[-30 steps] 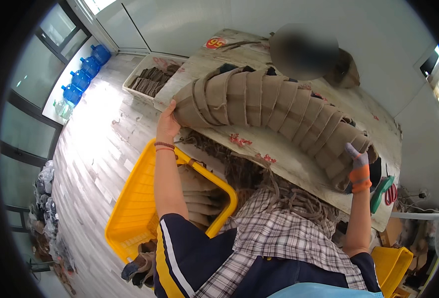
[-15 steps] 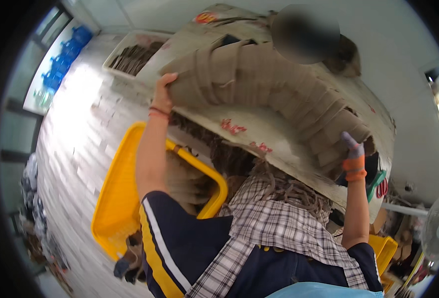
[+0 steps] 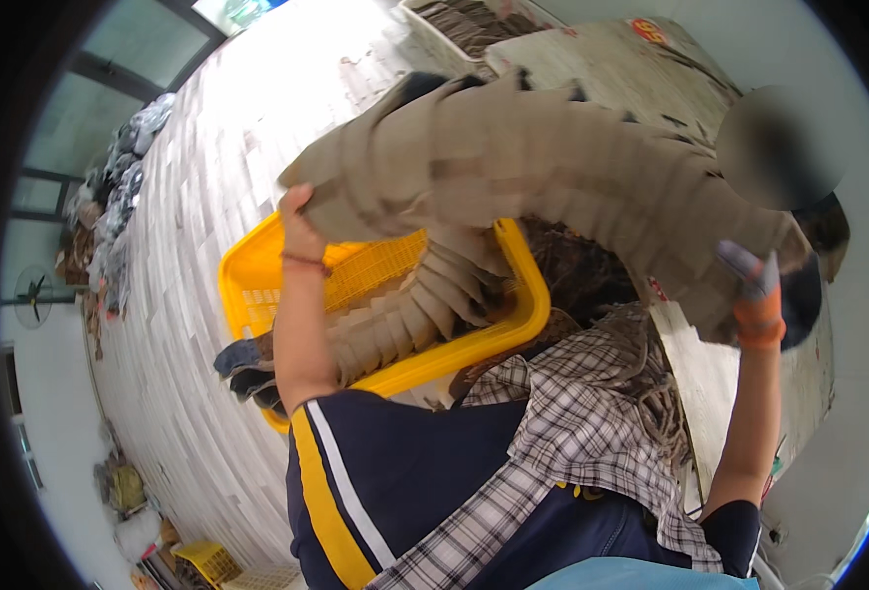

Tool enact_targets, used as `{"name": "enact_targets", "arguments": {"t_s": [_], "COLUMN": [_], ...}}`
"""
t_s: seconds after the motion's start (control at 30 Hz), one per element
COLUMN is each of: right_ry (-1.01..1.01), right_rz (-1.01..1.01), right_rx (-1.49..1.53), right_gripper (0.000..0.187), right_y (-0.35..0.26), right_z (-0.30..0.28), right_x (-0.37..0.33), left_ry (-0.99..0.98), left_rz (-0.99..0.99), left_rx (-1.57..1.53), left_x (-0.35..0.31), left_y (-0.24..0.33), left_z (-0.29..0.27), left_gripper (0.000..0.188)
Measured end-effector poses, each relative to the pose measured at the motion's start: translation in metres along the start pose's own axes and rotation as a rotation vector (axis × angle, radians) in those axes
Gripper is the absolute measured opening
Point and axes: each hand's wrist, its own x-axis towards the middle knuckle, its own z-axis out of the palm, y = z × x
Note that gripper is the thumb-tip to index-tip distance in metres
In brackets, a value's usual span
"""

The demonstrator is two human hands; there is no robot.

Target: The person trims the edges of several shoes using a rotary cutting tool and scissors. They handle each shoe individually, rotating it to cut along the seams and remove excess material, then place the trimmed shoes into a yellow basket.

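Observation:
A long curved stack of overlapping grey-brown fabric pieces (image 3: 543, 147) stretches between my two hands, lifted off the table. My left hand (image 3: 302, 224) is bare and grips the left end, its thumb on the near face. At the right end, my right hand (image 3: 755, 295), in a grey-and-orange glove, clasps the stack with the thumb upward. The undersides of both grips are hidden behind the fabric. Below the left part stands a yellow plastic basket (image 3: 528, 285). Inside it lies another row of similar nested pieces (image 3: 385, 329).
The table (image 3: 592, 59) lies beyond and to the right, with a pale bin (image 3: 434, 39) of stacked pieces at its far end. A person's dark-clad part (image 3: 826, 236) shows behind it. Grey bundles (image 3: 125, 167) line the left wall. Brown strips (image 3: 661, 403) hang beside my checked apron (image 3: 592, 413).
Both hands have carried the fabric stack up from the table and leftward, so its left part is now over the yellow basket. My view has turned left.

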Motion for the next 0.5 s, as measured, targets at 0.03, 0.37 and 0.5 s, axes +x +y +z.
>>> {"name": "enact_targets", "arguments": {"t_s": [0.03, 0.37, 0.5], "right_ry": [-0.068, -0.686, -0.787], "right_rz": [0.032, 0.110, 0.209], "right_rx": [0.089, 0.237, 0.121], "right_gripper": [0.025, 0.023, 0.042], "right_y": [-0.013, -0.018, 0.003], "right_z": [0.033, 0.252, 0.316], "right_x": [0.017, 0.117, 0.143], "left_ry": [0.084, 0.650, 0.626], "left_rz": [0.051, 0.241, 0.172], "left_rx": [0.017, 0.095, 0.148], "left_x": [-0.026, -0.212, -0.220], "left_y": [-0.002, 0.073, 0.094], "left_z": [-0.023, -0.133, -0.149], "left_gripper": [0.060, 0.062, 0.065]}}
